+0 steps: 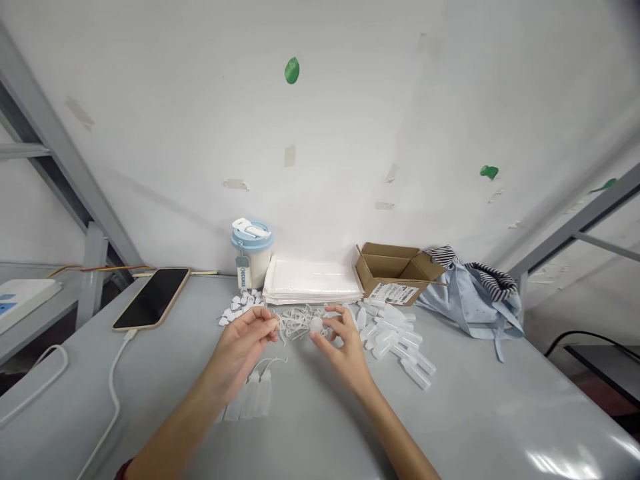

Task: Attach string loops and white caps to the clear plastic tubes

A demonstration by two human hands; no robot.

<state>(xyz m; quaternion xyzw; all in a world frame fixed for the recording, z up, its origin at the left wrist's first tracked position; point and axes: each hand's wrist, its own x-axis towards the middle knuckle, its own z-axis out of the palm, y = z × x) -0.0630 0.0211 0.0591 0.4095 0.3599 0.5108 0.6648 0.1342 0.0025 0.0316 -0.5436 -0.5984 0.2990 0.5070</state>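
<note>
My right hand (343, 343) grips a small translucent plastic tube (317, 325) between thumb and fingers, one round end facing me. To its left, my left hand (245, 343) is closed in a pinch; what lies between those fingertips is too small to make out. Behind and between both hands spreads a pile of thin white plastic strips (299, 320). Beneath my left hand, several clear tubes with curved white strips at their tops (257, 393) lie side by side, partly covered by my forearm. A heap of loose translucent tubes (397, 337) lies right of my right hand.
Small white pieces (243, 305) lie by a blue-lidded cup (253, 253). A stack of white packets (313, 280) and an open cardboard box (397, 273) stand along the wall. Blue cloth (465, 300) is at right, a phone (153, 299) with a white cable (114, 387) at left.
</note>
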